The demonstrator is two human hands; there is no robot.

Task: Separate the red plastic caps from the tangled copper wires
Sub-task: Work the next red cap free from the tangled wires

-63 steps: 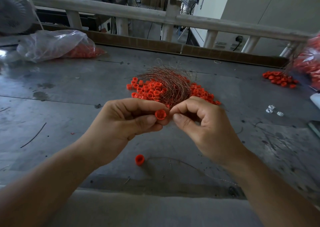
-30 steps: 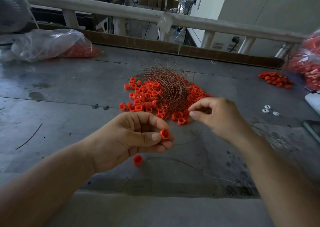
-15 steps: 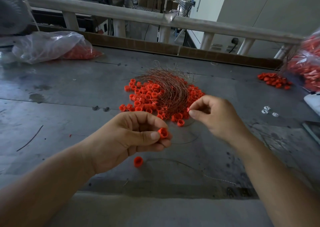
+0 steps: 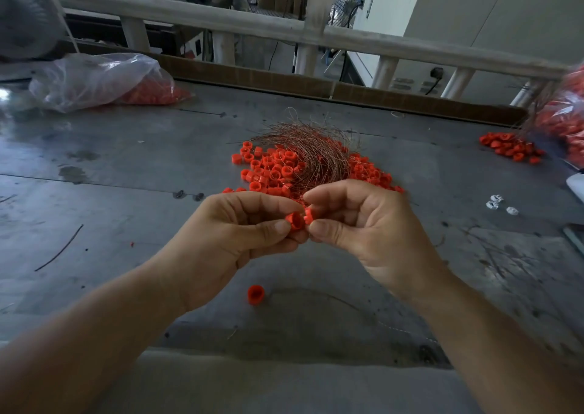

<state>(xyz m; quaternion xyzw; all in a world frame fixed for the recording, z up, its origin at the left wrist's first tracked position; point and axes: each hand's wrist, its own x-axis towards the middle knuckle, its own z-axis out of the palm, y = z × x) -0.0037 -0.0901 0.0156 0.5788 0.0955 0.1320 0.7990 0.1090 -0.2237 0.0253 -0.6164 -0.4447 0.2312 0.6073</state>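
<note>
Fingers (image 4: 266, 227) of left hand (image 4: 232, 244) and right hand (image 4: 371, 228) pinch two small red caps (image 4: 297, 220).

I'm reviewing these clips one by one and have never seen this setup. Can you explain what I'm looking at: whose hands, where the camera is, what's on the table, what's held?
There is no machine: a person works with two bare hands, and the single camera sits on their head, looking forward and down. On the grey metal table lies a tangle of copper wires amid a pile of red caps. One loose cap lies nearer the person, a plastic bag of caps at far left, a smaller pile at far right. The left hand pinches a red cap; the right hand pinches a second red cap right beside it.
</note>
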